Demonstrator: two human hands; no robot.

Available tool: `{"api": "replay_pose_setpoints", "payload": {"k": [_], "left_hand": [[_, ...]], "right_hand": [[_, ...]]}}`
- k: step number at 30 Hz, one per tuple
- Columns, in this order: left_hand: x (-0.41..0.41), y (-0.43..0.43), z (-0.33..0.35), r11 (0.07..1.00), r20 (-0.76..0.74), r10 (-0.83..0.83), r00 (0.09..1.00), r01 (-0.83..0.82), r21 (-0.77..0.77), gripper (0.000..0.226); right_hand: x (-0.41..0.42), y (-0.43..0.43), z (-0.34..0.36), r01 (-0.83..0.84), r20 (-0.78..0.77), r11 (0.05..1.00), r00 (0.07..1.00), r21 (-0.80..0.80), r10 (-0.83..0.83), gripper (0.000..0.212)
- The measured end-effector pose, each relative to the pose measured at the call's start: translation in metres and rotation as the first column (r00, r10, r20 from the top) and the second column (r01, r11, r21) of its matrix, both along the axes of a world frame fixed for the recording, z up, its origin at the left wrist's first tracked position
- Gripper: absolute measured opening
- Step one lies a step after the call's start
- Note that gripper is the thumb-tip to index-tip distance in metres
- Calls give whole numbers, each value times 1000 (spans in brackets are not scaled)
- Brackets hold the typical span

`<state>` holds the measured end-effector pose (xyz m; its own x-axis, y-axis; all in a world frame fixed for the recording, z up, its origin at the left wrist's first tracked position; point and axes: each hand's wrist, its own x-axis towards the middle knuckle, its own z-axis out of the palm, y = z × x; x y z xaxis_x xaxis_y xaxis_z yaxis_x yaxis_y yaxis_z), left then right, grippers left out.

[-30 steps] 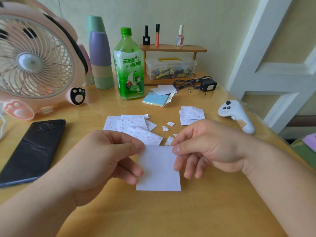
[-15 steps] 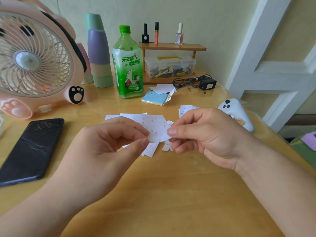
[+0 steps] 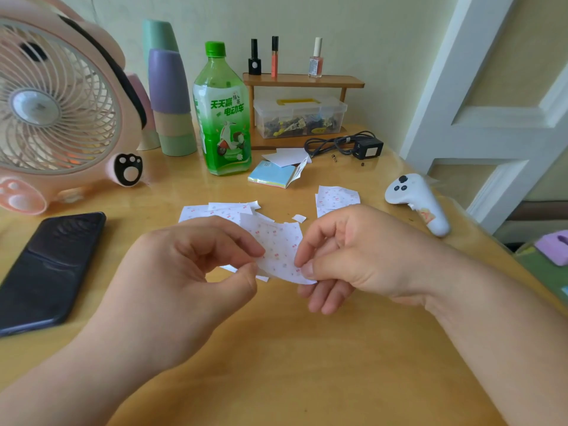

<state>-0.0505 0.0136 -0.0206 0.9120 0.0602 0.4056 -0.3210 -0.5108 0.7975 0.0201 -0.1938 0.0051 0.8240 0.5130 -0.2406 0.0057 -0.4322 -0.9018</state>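
Hands hold one small paper square (image 3: 278, 252) (white, red dots) above the table (image 3: 307, 348): left hand (image 3: 184, 272) pinches its left edge, right hand (image 3: 353, 256) its right; scraps (image 3: 215, 210) lie behind.

Single view: head-mounted, wide-angle. The camera sits above the near edge of the wooden table (image 3: 338, 379) and faces forward and down across it towards the wall. Both forearms enter from the bottom corners. The left hand (image 3: 184, 272) and right hand (image 3: 368, 259) lie close to the lens, just below frame centre, with the patterned paper (image 3: 278, 250) pinched between them. The far table edge falls in the upper half. The pink fan (image 3: 55, 112) is cropped by the left border; the white door frame (image 3: 461, 87) occupies the right side and leans visibly. The green bottle (image 3: 222, 118) stands left of the vertical centre line, well beyond the hands
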Motion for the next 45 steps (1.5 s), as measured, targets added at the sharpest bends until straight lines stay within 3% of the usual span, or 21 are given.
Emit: {"api": "replay_pose_setpoints", "payload": {"k": [2, 4, 7, 9, 12, 14, 15, 17, 19, 20, 22, 23, 26, 29, 31, 35, 40, 45], "left_hand": [[0, -2, 1, 1000, -58, 22, 998, -23, -21, 3], [-1, -3, 2, 998, -126, 50, 991, -54, -33, 3], [-3, -1, 4, 994, -210, 91, 973, -103, -46, 16], [-3, -2, 5, 997, -266, 53, 962, -68, -47, 32], [-4, -4, 4, 997, -317, 12, 948, -35, -69, 43], [-4, -2, 3, 994, -353, -55, 934, 17, -112, 41], [-2, -2, 2, 977, -369, -122, 922, 46, -207, 32], [4, -2, 1, 843, -390, -321, 863, 72, -534, 4], [5, 0, 1, 702, -331, -438, 836, 89, -706, 24], [5, 2, -1, 696, -298, -469, 832, 139, -705, 36], [2, 2, -2, 736, -246, -494, 834, 250, -629, 43], [0, 1, -2, 777, -257, -462, 849, 248, -578, 36], [1, 4, -6, 849, -357, -340, 870, 121, -514, 13], [2, 5, -3, 904, -518, -276, 810, 36, -426, 26], [2, 2, 0, 958, -587, -174, 791, -2, -287, 27], [3, -6, -3, 993, -504, 115, 856, -82, 86, 15], [5, -2, 0, 971, -465, 224, 856, -159, 176, 15], [2, 2, 0, 929, -373, 294, 880, -171, 329, 20]], "right_hand": [[1, -4, 5, -35, 17, 999, 999, -41, 35, 9], [7, -12, 11, 7, 134, 990, 991, -143, 12, 4], [29, -31, 13, 267, 486, 910, 870, -318, -85, 10], [41, -40, 10, 378, 597, 850, 796, -368, -96, 12], [40, -41, 5, 322, 469, 755, 883, -571, -22, 23], [35, -36, 2, 255, 371, 670, 928, -697, 33, 39], [32, -33, 1, 244, 357, 638, 933, -730, 52, 45], [31, -30, -1, 257, 361, 592, 930, -764, 62, 54], [31, -30, -1, 281, 366, 559, 930, -780, 44, 51], [32, -30, -2, 292, 368, 540, 929, -790, 37, 46], [34, -31, -3, 302, 371, 514, 928, -803, 33, 40], [34, -31, -3, 306, 370, 509, 929, -805, 27, 38], [37, -32, -5, 311, 368, 517, 930, -798, 8, 36], [39, -33, -6, 293, 356, 541, 934, -789, 14, 27], [39, -34, -5, 290, 368, 589, 930, -754, 13, 23], [34, -32, 0, 342, 479, 759, 877, -554, -45, 17], [13, -15, 7, 271, 560, 937, 822, -221, -105, 23], [-7, -3, 8, 155, 577, 987, 803, 41, -150, 38]]}}
